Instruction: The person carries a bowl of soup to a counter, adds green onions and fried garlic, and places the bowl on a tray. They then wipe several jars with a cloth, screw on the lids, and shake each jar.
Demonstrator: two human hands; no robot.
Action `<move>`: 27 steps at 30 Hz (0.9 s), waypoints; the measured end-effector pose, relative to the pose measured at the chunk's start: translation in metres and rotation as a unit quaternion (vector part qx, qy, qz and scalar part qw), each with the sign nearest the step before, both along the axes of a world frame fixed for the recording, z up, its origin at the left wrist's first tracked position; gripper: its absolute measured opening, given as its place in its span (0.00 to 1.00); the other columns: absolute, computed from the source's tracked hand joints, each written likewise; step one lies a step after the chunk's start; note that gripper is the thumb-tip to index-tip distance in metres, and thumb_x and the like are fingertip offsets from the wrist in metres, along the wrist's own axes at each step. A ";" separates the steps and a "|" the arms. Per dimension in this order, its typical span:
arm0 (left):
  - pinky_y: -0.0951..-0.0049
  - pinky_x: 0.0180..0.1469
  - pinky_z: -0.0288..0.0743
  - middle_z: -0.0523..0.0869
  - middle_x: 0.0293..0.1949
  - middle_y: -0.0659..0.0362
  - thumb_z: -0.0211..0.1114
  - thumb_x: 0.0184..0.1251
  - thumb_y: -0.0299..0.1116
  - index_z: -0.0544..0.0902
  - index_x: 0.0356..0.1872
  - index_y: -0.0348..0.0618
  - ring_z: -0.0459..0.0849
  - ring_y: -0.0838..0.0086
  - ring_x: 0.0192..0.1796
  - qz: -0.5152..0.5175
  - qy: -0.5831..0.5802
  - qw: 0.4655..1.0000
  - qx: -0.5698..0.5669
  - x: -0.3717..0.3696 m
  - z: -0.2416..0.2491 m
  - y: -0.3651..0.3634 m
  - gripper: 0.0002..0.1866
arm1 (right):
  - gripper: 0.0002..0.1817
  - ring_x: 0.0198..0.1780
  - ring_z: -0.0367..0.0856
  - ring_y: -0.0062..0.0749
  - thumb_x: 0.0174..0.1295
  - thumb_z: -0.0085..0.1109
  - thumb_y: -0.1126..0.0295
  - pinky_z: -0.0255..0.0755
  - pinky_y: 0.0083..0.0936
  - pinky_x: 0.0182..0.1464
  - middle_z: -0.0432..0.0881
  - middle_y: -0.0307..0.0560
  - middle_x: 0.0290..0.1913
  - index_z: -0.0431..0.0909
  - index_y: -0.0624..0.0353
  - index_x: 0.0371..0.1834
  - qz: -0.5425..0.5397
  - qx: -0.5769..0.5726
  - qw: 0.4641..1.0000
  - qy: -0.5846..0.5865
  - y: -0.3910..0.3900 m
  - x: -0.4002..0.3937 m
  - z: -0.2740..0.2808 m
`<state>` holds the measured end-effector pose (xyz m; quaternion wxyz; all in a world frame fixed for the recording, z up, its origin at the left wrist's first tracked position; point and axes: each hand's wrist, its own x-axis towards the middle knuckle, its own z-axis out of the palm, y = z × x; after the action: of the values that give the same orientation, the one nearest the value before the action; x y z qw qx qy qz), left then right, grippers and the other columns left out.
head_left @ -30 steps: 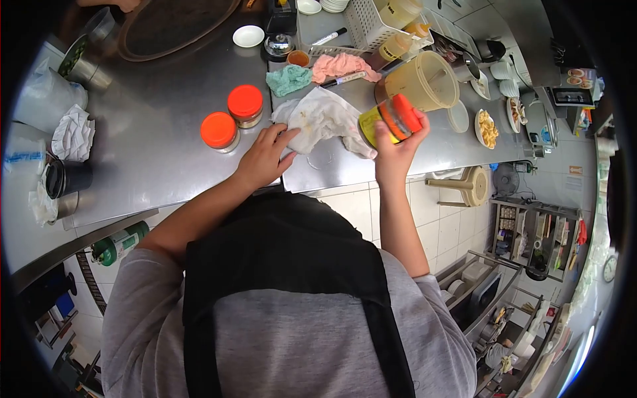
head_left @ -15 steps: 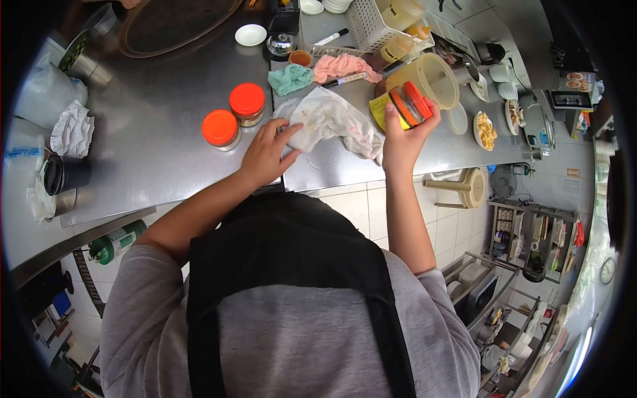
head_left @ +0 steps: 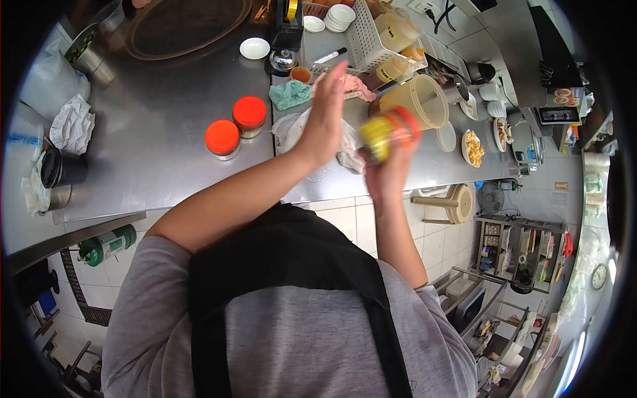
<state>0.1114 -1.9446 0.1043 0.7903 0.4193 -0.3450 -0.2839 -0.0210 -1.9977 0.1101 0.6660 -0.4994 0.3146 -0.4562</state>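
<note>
My right hand is wrapped round a jar with a yellow label and a red lid, blurred by motion. Raised over the white cloth, my left hand holds nothing, with its palm turned toward the jar and its fingers stretched out. Two red-lidded jars, one nearer and one farther, stand on the metal counter to the left. Behind my left hand lie a green cloth and a pink cloth.
A large plastic tub stands beyond the held jar, with a round lid beside it. A bowl of yellow food is at the right. Sauce bottles and a white basket are at the back. Crumpled paper sits far left.
My left hand has lifted off the white cloth and moved up and right, fingers extended. The jar in my right hand has shifted left and down and turned, showing more yellow label.
</note>
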 end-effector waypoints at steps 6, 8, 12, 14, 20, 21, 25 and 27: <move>0.63 0.71 0.56 0.71 0.61 0.48 0.33 0.83 0.49 0.60 0.72 0.32 0.70 0.61 0.63 0.033 -0.049 0.998 -0.010 -0.002 -0.004 -0.010 0.31 | 0.24 0.54 0.80 0.36 0.73 0.51 0.54 0.81 0.29 0.40 0.70 0.48 0.64 0.58 0.45 0.67 -0.016 0.084 0.996 -0.038 -0.024 -0.014 -0.002; 0.63 0.71 0.56 0.69 0.63 0.47 0.34 0.83 0.49 0.60 0.72 0.32 0.70 0.60 0.62 0.028 -0.037 0.999 -0.007 -0.001 -0.006 -0.012 0.31 | 0.25 0.52 0.80 0.35 0.74 0.48 0.50 0.79 0.29 0.37 0.75 0.45 0.60 0.57 0.45 0.68 0.090 -0.032 0.994 0.050 0.002 0.003 -0.005; 0.61 0.74 0.51 0.67 0.67 0.44 0.38 0.81 0.49 0.60 0.72 0.35 0.63 0.55 0.71 -0.065 -0.066 0.995 -0.027 -0.003 -0.003 -0.014 0.30 | 0.30 0.53 0.78 0.38 0.72 0.51 0.46 0.82 0.28 0.40 0.71 0.48 0.62 0.62 0.52 0.68 0.174 0.177 0.965 -0.079 -0.013 -0.003 0.000; 0.65 0.78 0.45 0.63 0.74 0.50 0.33 0.82 0.49 0.55 0.77 0.41 0.57 0.65 0.77 -0.124 -0.162 0.979 0.021 0.007 0.002 -0.007 0.31 | 0.32 0.53 0.77 0.40 0.70 0.53 0.45 0.83 0.27 0.41 0.69 0.52 0.63 0.64 0.55 0.68 0.242 0.315 0.898 -0.191 -0.022 -0.007 0.007; 0.67 0.80 0.37 0.55 0.78 0.51 0.30 0.81 0.53 0.55 0.77 0.36 0.47 0.65 0.81 -0.155 -0.074 0.982 0.077 0.034 -0.013 -0.001 0.35 | 0.33 0.55 0.75 0.44 0.69 0.54 0.44 0.83 0.22 0.35 0.68 0.61 0.60 0.67 0.59 0.65 0.196 0.505 0.783 -0.304 -0.027 -0.009 0.010; 0.66 0.80 0.35 0.54 0.78 0.50 0.30 0.81 0.55 0.54 0.77 0.36 0.45 0.64 0.81 -0.155 -0.031 0.985 0.069 0.032 -0.017 -0.002 0.36 | 0.33 0.55 0.75 0.44 0.69 0.54 0.44 0.83 0.22 0.35 0.68 0.61 0.60 0.67 0.59 0.65 0.195 0.506 0.783 -0.306 -0.025 -0.009 0.008; 0.63 0.80 0.29 0.50 0.79 0.46 0.29 0.78 0.62 0.52 0.77 0.36 0.41 0.62 0.82 -0.156 0.126 0.977 0.071 0.034 -0.021 -0.009 0.41 | 0.30 0.53 0.79 0.45 0.69 0.55 0.46 0.83 0.27 0.34 0.72 0.55 0.60 0.67 0.55 0.65 0.127 0.087 0.984 -0.095 0.001 0.005 -0.010; 0.61 0.80 0.27 0.49 0.79 0.45 0.29 0.77 0.63 0.52 0.78 0.36 0.40 0.61 0.82 -0.146 0.125 0.979 0.071 0.038 -0.020 -0.010 0.42 | 0.25 0.52 0.80 0.45 0.71 0.53 0.51 0.82 0.28 0.34 0.75 0.53 0.57 0.67 0.56 0.64 0.125 -0.014 0.991 -0.052 0.009 0.005 0.004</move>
<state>0.1491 -1.9544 0.0847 0.7450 0.3808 -0.2800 -0.4707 -0.0163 -1.9888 0.1144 0.7263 -0.5197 0.2078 -0.3990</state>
